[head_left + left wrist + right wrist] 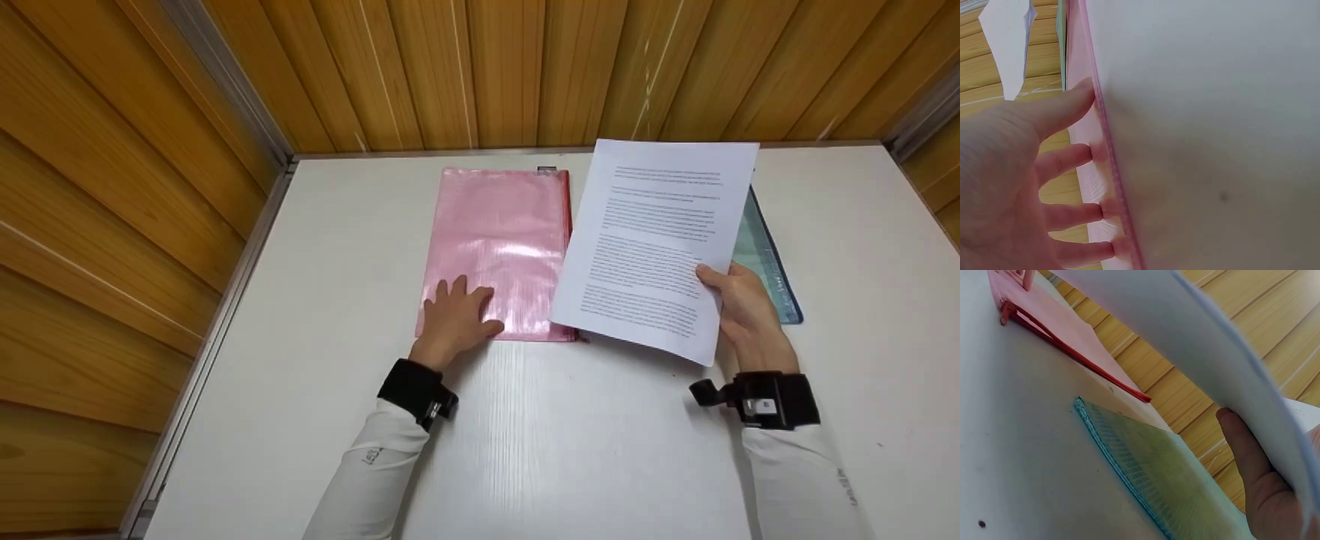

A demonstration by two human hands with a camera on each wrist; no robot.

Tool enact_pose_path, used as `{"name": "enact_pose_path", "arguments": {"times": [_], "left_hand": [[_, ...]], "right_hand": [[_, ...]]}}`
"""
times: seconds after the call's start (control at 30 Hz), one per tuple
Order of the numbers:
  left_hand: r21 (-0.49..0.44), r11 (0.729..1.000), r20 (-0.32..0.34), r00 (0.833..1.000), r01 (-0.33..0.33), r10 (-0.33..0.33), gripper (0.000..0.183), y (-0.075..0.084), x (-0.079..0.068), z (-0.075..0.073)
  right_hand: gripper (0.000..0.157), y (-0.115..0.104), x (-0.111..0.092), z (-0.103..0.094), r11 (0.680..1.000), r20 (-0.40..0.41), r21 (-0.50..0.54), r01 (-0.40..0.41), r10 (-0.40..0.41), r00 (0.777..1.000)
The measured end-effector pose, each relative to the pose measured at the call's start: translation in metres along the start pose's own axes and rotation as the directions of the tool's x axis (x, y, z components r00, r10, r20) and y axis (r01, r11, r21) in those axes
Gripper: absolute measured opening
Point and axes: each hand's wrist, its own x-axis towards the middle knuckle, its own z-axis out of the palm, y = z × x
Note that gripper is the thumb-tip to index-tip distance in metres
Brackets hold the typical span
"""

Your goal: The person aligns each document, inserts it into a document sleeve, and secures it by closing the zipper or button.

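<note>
A pink zippered document pouch [499,217] lies flat on the white table, its red zipper [1072,354] running along the right side. My left hand [454,319] rests on the pouch's lower left part with fingers spread; in the left wrist view the fingertips touch the pink surface by its edge. My right hand [750,304] pinches a stack of printed paper [652,240] by its right edge, thumb on top and fingers beneath. The paper is raised and tilted over the table. Partly hidden under it lies a green-blue mesh pouch [1145,461].
The white table [570,442] ends at a wood-plank wall [502,75] behind and another at the left. Black camera bands [776,401] sit on both wrists. A metal rail [217,322] follows the table's left edge.
</note>
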Motion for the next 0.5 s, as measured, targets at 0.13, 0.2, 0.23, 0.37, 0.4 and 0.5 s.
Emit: {"name": "enact_pose_path", "arguments": {"times": [0.13, 0.2, 0.23, 0.37, 0.4, 0.5], "left_hand": [[0.004, 1.0, 0.003, 1.0, -0.008, 0.008, 0.063, -0.006, -0.003, -0.004], [0.01, 1.0, 0.003, 1.0, -0.01, 0.01, 0.062, -0.009, -0.004, -0.005], [0.011, 1.0, 0.004, 1.0, -0.011, 0.011, 0.062, -0.01, -0.004, -0.005], [-0.001, 1.0, 0.01, 1.0, -0.008, 0.008, 0.062, -0.016, -0.005, -0.007], [-0.005, 1.0, 0.013, 1.0, -0.005, 0.005, 0.063, -0.017, -0.006, -0.007], [-0.015, 1.0, 0.01, 1.0, -0.001, 0.001, 0.062, -0.021, -0.006, -0.008]], "right_hand": [[0.038, -0.001, 0.0, -0.002, 1.0, -0.005, 0.006, -0.013, 0.013, 1.0], [0.044, -0.002, 0.0, -0.003, 1.0, -0.004, 0.006, -0.021, 0.021, 1.0], [0.047, -0.002, 0.0, -0.003, 1.0, -0.004, 0.007, -0.024, 0.024, 1.0], [0.056, -0.003, 0.0, -0.007, 0.999, -0.008, 0.007, -0.031, 0.031, 0.999], [0.057, -0.003, 0.0, -0.007, 1.0, -0.01, 0.003, -0.031, 0.031, 0.999], [0.053, -0.004, 0.0, -0.01, 1.0, -0.015, -0.006, -0.023, 0.023, 1.0]]}}
